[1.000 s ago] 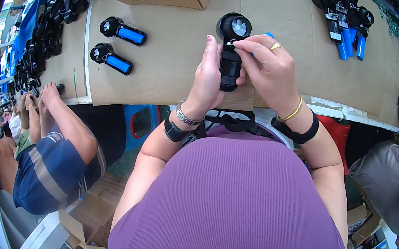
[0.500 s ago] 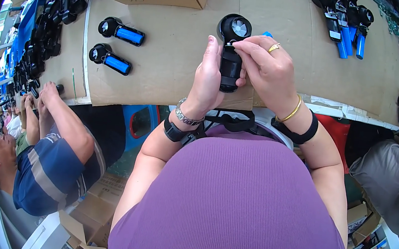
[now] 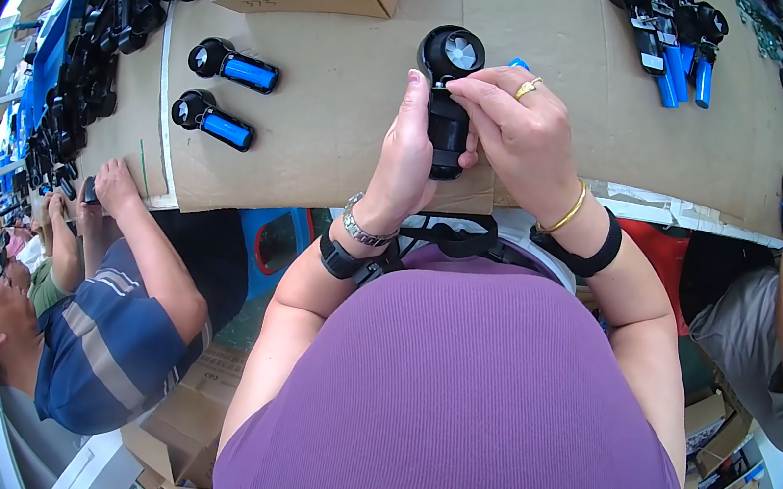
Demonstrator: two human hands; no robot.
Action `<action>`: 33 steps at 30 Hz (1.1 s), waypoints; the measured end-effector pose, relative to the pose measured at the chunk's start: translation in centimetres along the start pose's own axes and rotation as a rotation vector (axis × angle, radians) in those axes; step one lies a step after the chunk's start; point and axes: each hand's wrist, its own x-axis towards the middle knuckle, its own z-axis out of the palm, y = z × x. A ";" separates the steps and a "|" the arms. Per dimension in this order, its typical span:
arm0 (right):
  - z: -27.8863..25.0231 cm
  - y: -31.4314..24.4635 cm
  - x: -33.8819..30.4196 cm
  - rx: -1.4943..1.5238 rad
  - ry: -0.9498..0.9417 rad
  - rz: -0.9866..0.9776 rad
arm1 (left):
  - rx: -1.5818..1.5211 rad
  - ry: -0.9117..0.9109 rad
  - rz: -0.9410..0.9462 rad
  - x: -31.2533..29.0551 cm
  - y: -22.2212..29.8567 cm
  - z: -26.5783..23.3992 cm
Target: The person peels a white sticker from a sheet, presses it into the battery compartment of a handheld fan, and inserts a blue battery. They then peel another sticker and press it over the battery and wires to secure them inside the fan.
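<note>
A black handheld fan [image 3: 449, 125] with silvery blades in its round head is upright in front of me, head away from me. My left hand [image 3: 407, 153] is closed around the handle, its thumb along the left side and fingertips showing at the right. Over the fan's neck, my right hand [image 3: 525, 129] pinches thumb and forefinger together. A thin pale piece shows at the fingertips, too small to make out. Something blue [image 3: 520, 64] peeks out behind the right hand, mostly hidden.
Two black fans with blue batteries, one upper [image 3: 248, 72] and one lower [image 3: 227, 130], lie at the left. A cardboard box [image 3: 314, 3] of white pieces stands behind. More fan parts [image 3: 673, 44] lie at the far right. Co-workers sit on both sides, a hand [image 3: 118, 189] at the left.
My hands keep the same hold on the fan, with only a slight shift in the view. The left co-worker's hand has lifted a dark piece; the right co-worker's arm has reached farther over the table.
</note>
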 end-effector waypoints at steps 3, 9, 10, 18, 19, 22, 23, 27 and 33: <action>-0.1 0.3 0.0 0.007 -0.018 -0.001 | 0.018 -0.011 -0.001 0.2 -0.2 -0.3; -0.6 0.9 0.5 0.138 -0.112 0.085 | 0.008 -0.016 -0.030 0.3 0.0 -0.9; -0.8 1.0 0.8 0.140 -0.111 0.085 | 0.009 -0.014 -0.030 0.2 0.0 -0.9; -1.5 2.6 1.4 0.383 -0.230 0.370 | -0.089 0.007 -0.072 0.1 0.7 0.0; -1.4 2.6 1.3 0.350 -0.216 0.326 | -0.083 0.014 -0.072 0.1 0.7 0.0; -1.3 2.2 1.2 0.284 -0.186 0.240 | -0.070 0.025 -0.073 0.2 0.6 0.0; -1.2 1.9 1.2 0.261 -0.180 0.224 | -0.070 0.013 -0.068 0.2 0.6 -0.1; -1.2 1.4 1.0 0.218 -0.156 0.193 | -0.064 -0.025 -0.050 0.3 0.6 -0.5; -1.2 1.2 0.8 0.216 -0.120 0.187 | -0.038 -0.025 -0.027 0.3 0.5 -0.3</action>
